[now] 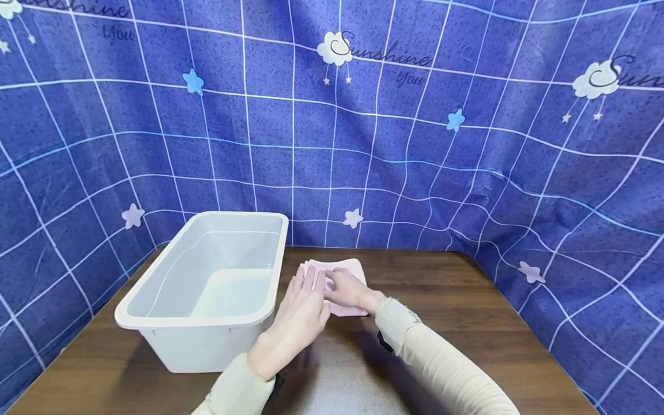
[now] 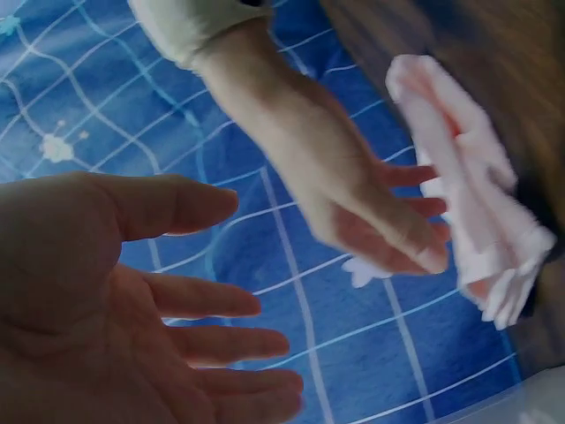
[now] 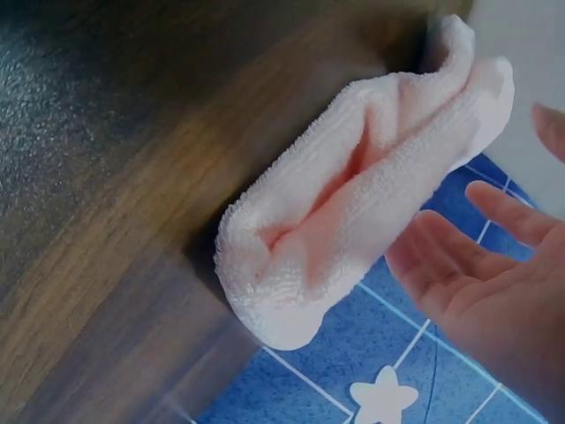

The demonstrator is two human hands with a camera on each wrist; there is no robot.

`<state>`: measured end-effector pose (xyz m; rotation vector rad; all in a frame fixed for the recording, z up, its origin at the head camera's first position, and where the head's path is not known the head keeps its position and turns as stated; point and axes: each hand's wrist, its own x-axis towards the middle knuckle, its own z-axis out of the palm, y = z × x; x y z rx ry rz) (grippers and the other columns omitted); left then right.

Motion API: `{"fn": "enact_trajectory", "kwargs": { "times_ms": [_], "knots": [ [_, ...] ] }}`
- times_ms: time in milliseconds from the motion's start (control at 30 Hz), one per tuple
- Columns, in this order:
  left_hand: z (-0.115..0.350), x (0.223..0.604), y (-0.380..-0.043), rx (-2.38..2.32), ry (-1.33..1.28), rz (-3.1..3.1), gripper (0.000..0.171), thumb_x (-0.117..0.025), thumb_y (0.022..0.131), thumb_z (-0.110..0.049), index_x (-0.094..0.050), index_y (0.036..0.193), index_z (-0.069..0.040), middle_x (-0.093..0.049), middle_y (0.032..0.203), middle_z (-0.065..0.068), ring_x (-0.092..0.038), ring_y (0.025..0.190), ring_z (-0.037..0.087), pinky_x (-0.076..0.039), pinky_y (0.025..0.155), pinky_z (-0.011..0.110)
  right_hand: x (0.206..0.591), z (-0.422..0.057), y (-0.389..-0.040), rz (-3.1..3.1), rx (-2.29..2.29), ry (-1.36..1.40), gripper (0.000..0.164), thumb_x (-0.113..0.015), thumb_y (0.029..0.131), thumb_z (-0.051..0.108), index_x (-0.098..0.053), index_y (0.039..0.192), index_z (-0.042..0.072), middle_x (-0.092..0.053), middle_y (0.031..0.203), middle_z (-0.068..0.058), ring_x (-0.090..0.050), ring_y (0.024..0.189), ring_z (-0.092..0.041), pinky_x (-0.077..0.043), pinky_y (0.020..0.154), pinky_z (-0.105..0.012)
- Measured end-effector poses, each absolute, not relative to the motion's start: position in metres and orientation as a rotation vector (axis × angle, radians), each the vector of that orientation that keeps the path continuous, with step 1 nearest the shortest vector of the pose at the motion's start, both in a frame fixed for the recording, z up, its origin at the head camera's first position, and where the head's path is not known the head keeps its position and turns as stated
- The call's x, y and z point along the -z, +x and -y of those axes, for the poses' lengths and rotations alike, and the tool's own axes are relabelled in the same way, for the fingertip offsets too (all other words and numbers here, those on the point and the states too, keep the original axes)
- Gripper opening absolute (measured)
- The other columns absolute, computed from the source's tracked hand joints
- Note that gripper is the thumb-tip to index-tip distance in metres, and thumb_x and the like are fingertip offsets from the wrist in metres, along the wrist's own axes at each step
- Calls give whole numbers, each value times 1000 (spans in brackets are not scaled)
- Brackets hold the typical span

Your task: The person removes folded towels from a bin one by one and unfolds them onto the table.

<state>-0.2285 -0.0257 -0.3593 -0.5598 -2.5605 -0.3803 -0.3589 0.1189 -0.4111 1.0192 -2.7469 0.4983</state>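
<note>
Towel (image 3: 335,212) is on the surface (image 1: 467,300), right of the tub (image 1: 207,321), level with the tub's far half. Left hand (image 1: 298,317): fingers straight and released, over or against the towel's tub-side edge. Right hand (image 1: 350,288): fingers slack, thumb apart, reaching in from the side away from the tub; no grasp visible. Wrist views are dim and soft, so exact fingertip contact is hard to call.

Risks:
1) Cloth is bunched with a deep crease and nothing clamps the layers. Lifting with 1 hand could let the fold open or skew.
2) Margin is thin between towel and far edge, right of the tub. A hard push could run cloth over it into the curtain (image 1: 270,115).
3) Left forearm is near the tub's right wall. A wide swing could knock it; plastic looks light enough to slide.
4) 2 hands share 1 small patch, so they could block each other.

Materials: towel is pale pink terry, looped pile, floppy, thick rounded folds. Tub is smooth whitish plastic, rounded corners, walls tapering down from a rolled rim. Surface is dark brown wood grain, slight sheen, likely low friction. Curtain right of and behind the tub is blue fabric, wavy white grid, stars.
</note>
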Motion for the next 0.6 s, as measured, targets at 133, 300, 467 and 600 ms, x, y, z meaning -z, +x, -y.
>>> {"fn": "enact_trajectory", "kwargs": {
  "times_ms": [133, 300, 467, 600],
  "knots": [
    [24, 370, -237, 502, -497, 2690, 62, -63, 85, -13, -41, 139, 8, -41, 145, 31, -34, 136, 52, -36, 106, 62, 415, -116, -358, 2676, -415, 1114, 45, -67, 83, 31, -64, 119, 5, -71, 95, -10, -64, 92, -23, -49, 88, -37],
    [25, 382, -244, 598, -412, 2805, 73, -64, 83, -9, -31, 146, 6, -31, 150, 31, -25, 139, 55, -31, 105, 67, 421, -110, -356, 2653, -342, 1163, 45, -70, 80, 32, -63, 119, 9, -70, 93, -6, -64, 94, -22, -51, 85, -36],
    [28, 391, -249, 574, -334, 2840, 78, -65, 77, -6, -30, 145, 8, -31, 149, 33, -28, 136, 56, -34, 102, 68, 424, -106, -354, 2692, -241, 1107, 56, -74, 78, 38, -60, 124, 10, -68, 105, -8, -63, 96, -23, -53, 83, -36],
    [30, 395, -251, 558, -300, 2860, 77, -65, 76, -5, -30, 144, 10, -31, 148, 35, -31, 134, 57, -37, 100, 66, 427, -105, -354, 2730, -212, 1052, 51, -71, 83, 39, -61, 122, 8, -67, 95, -4, -59, 85, -20, -51, 72, -33]
  ]
}}
